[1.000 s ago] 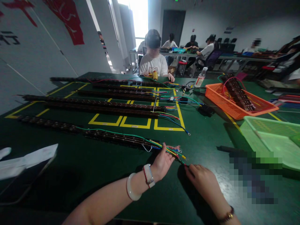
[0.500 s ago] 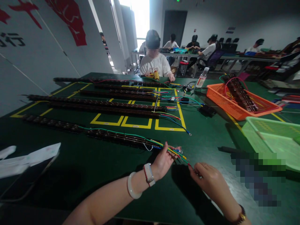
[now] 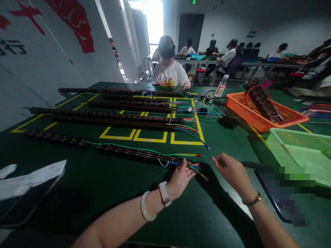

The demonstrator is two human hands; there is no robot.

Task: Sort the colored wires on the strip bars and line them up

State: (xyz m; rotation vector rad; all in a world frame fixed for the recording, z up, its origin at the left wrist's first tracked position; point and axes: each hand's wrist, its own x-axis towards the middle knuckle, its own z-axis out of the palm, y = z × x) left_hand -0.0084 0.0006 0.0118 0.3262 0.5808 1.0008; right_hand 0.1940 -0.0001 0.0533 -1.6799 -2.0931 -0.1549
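Note:
A long dark strip assembly [image 3: 103, 148] lies across the green table [image 3: 103, 186] in front of me, with coloured wires [image 3: 192, 167] leaving its right end. My left hand [image 3: 181, 177] rests on that wire bundle, fingers curled over it. My right hand [image 3: 229, 168] is pinched on the tip of a green wire [image 3: 196, 155], holding it taut and out to the right, apart from the other wires.
More long strips [image 3: 111, 117] lie on yellow floor-style markings. An orange basket [image 3: 261, 119] with strips and a green basket [image 3: 297, 148] stand at the right. White papers [image 3: 28, 177] lie at the left. A person in white [image 3: 169, 70] sits across the table; others work behind.
My right hand has moved up and to the right, drawing the green wire out of the bundle until it is straight. My left hand stays on the bundle.

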